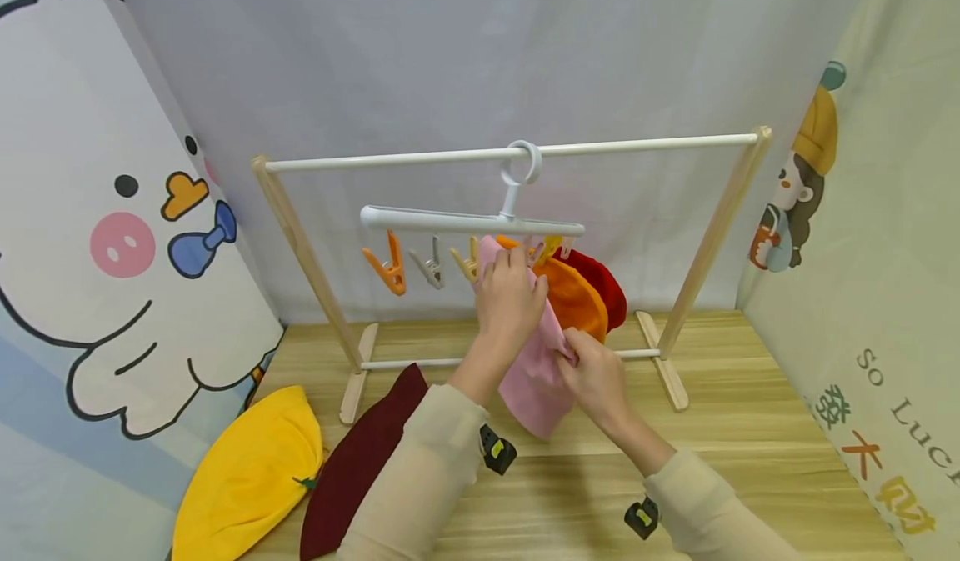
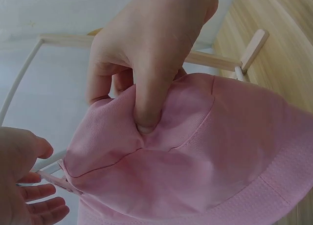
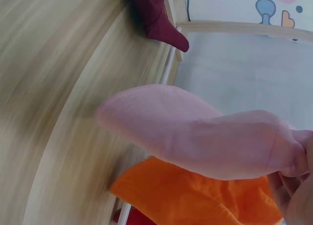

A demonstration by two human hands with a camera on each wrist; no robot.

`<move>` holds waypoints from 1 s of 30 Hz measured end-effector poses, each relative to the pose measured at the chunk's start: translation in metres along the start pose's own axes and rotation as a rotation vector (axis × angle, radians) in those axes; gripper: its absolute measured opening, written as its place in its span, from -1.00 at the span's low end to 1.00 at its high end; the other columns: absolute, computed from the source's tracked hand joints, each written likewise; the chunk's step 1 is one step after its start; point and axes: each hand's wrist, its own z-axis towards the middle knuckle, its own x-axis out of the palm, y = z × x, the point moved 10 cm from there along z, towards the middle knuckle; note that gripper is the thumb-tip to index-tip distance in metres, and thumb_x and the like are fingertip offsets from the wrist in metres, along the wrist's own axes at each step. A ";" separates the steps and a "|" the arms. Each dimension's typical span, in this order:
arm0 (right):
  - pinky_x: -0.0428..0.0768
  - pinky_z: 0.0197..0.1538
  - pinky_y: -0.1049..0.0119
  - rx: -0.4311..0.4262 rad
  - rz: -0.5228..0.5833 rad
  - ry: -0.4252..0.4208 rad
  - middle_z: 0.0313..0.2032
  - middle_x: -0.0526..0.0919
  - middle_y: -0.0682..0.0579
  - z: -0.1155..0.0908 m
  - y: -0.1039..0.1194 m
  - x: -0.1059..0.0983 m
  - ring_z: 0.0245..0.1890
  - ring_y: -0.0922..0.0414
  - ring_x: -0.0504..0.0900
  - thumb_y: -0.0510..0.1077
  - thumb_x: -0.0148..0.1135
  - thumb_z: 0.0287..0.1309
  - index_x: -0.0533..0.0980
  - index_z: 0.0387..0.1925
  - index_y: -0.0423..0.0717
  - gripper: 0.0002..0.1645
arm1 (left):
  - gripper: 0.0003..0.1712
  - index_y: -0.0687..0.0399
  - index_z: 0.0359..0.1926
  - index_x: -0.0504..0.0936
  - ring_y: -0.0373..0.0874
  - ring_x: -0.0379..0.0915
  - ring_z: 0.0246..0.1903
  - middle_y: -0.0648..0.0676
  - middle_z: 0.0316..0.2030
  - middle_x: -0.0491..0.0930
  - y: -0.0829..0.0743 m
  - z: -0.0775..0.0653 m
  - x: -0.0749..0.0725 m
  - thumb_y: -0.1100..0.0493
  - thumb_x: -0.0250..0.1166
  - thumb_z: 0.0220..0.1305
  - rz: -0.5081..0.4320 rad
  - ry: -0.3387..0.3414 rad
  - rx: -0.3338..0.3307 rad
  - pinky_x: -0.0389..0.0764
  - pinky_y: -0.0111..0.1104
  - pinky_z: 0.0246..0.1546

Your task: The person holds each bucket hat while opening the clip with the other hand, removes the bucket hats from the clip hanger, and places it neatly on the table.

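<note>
A pink bucket hat (image 1: 536, 386) hangs beneath the white hanger (image 1: 442, 220), crown up and brim low. My right hand (image 1: 596, 373) pinches its crown between thumb and fingers; the left wrist view shows the thumb of that right hand (image 2: 156, 54) pressed into the fabric. Higher up, my left hand (image 1: 512, 294) is at the top of the hat. In the left wrist view the left hand's (image 2: 22, 181) fingers are spread beside a pink clip (image 2: 63, 182) at the hat's edge. An orange hat (image 1: 573, 294) and a red hat (image 1: 606, 286) hang behind, by the yellow clip (image 1: 550, 248).
Orange (image 1: 388, 265), grey (image 1: 430, 263) and pale yellow clips (image 1: 467, 261) dangle on the hanger's left. The hanger hooks over the white rod (image 1: 645, 146) of a wooden-legged rack. A yellow hat (image 1: 251, 469) and a maroon hat (image 1: 367, 461) lie on the table at left.
</note>
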 end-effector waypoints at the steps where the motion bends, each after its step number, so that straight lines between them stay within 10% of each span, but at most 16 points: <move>1: 0.18 -0.61 0.44 -0.004 0.001 0.001 -0.70 0.24 0.14 -0.001 0.001 0.000 -0.69 0.26 0.19 -0.36 0.30 -0.18 0.31 -0.65 -0.06 -0.68 | -0.53 0.15 0.01 0.45 0.04 0.50 -0.22 0.13 -0.17 0.54 0.000 0.001 0.002 0.04 0.27 0.12 0.000 0.006 -0.010 0.53 -0.21 -0.25; 30: 0.13 -0.64 0.50 -0.112 -0.004 -0.009 -0.67 0.19 0.17 -0.012 0.021 0.001 -0.67 0.31 0.12 -0.36 0.29 -0.23 0.24 -0.67 -0.03 -0.63 | -0.67 0.14 -0.29 0.48 0.01 0.53 -0.50 0.08 -0.39 0.54 -0.002 0.016 0.006 0.01 0.33 0.05 0.114 -0.036 -0.068 0.53 -0.22 -0.51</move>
